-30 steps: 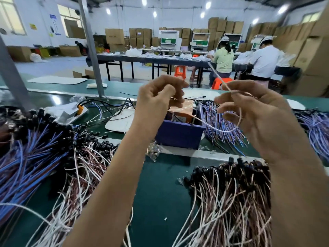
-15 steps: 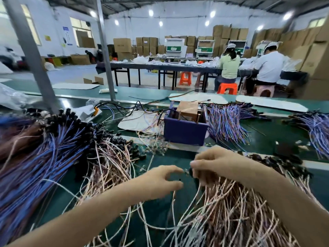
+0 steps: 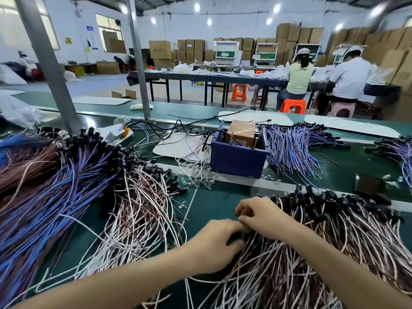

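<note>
My right hand (image 3: 260,216) pinches strands at the left edge of the wire pile (image 3: 334,241). My left hand (image 3: 216,244) curls against it, and I cannot tell its grip.

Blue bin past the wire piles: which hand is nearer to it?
Right. The right hand is in front of the blue bin, on the pink-and-white wires; the left hand is beside it, further back toward the person and slightly left.
</note>
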The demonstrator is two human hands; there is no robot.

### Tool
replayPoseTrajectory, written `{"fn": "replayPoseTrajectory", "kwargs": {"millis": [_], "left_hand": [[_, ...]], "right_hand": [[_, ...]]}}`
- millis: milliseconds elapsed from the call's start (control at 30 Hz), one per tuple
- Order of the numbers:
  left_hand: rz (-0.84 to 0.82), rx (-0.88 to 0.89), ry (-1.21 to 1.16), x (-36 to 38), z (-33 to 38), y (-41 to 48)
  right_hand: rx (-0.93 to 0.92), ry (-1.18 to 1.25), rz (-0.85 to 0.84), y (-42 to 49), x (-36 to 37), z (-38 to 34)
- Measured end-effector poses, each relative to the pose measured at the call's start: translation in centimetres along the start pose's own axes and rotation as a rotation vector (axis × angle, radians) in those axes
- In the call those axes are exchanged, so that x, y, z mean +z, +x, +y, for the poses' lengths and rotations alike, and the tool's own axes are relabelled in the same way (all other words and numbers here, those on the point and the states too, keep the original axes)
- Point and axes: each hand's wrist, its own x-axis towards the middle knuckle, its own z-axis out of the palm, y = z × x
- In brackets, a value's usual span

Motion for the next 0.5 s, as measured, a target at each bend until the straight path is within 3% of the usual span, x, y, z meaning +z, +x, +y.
{"fn": "replayPoseTrajectory", "kwargs": {"millis": [100,200,267,400,500], "left_hand": [[0.152,-0.08,0.365,-3.5,-2.4,1.2],[0.091,-0.396,0.8,-7.0,-4.9,2.6],[0.043,-0.532,0.817,-8.4,-6.4,2.8],[0.207,-0.657,0.762,-11.8,-9.6,2.4],[0.228,-0.845,0.67,-13.8,-11.8,2.2]], "right_hand": [[-0.024,-0.018,-0.025,0.0,0.0,0.3],[-0.047,-0.001,-0.022,0.2,-0.2,-0.3],[-0.067,0.022,-0.021,0.2,-0.2,-0.6],[-0.071,0.102,-0.041,-0.1,-0.6,-0.9],[-0.058,0.161,-0.057,-0.3,-0.8,-1.0]]}}
